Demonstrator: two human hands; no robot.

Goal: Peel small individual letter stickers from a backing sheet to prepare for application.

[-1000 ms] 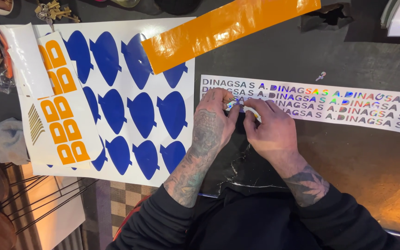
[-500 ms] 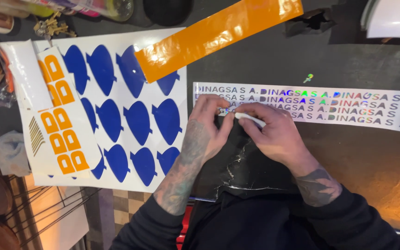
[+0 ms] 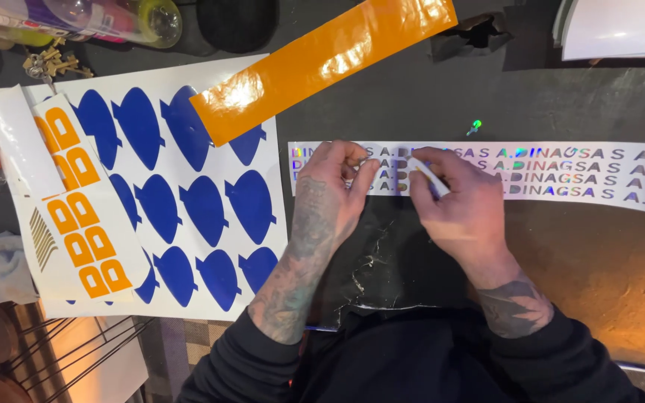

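Bright overhead light throws glare on the orange strip (image 3: 322, 56); the near right table (image 3: 606, 261) glows warm; focus stays sharp.

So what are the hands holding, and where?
The right hand grips a thin white tool near its middle, tip toward the sticker strip. The left hand pinches at the strip's left part.

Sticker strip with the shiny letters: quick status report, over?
Left hand pinching the sticker strip. Right hand holds a small white tool on it. Orange strip and blue sticker sheet lie apart.
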